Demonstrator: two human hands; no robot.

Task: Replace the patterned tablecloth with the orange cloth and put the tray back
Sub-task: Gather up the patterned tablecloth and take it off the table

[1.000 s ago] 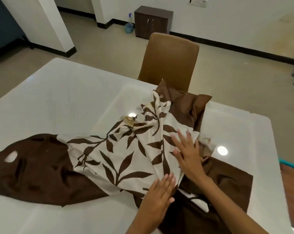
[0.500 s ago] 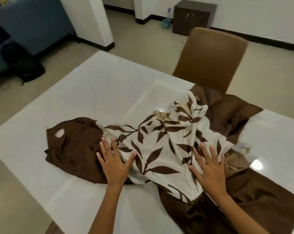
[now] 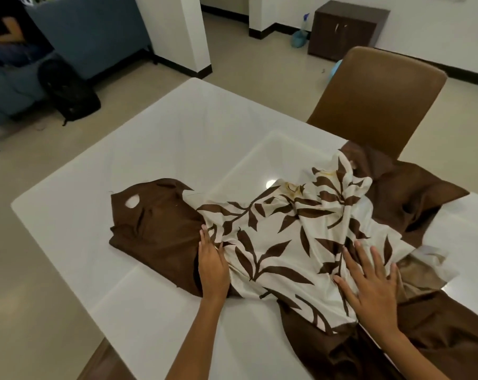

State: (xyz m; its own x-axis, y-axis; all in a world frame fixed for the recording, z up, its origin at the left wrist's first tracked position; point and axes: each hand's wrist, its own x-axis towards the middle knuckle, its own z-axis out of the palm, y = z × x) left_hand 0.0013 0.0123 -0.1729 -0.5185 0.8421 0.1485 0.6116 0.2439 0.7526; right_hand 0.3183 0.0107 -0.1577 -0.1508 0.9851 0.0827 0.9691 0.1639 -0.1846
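Note:
The patterned tablecloth (image 3: 281, 242), cream with brown leaves and wide dark brown borders, lies bunched and partly folded across the white table (image 3: 164, 149). My left hand (image 3: 212, 263) rests on it where the brown border meets the leaf print, fingers together and nearly straight, thumb tucked into a fold. My right hand (image 3: 372, 283) lies flat with spread fingers on the leaf print near the right side. No orange cloth and no tray appear in view.
A brown chair (image 3: 380, 97) stands at the table's far side. Behind it are a dark wooden cabinet (image 3: 344, 28) and a blue spray bottle (image 3: 301, 37). A black backpack (image 3: 68, 91) and a blue sofa (image 3: 90, 31) sit at the far left, with a person on it.
My left hand moved from beside the right hand leftward to the brown border and has slid slightly right over the seam. The view swung left. My right hand stayed on the leaf print.

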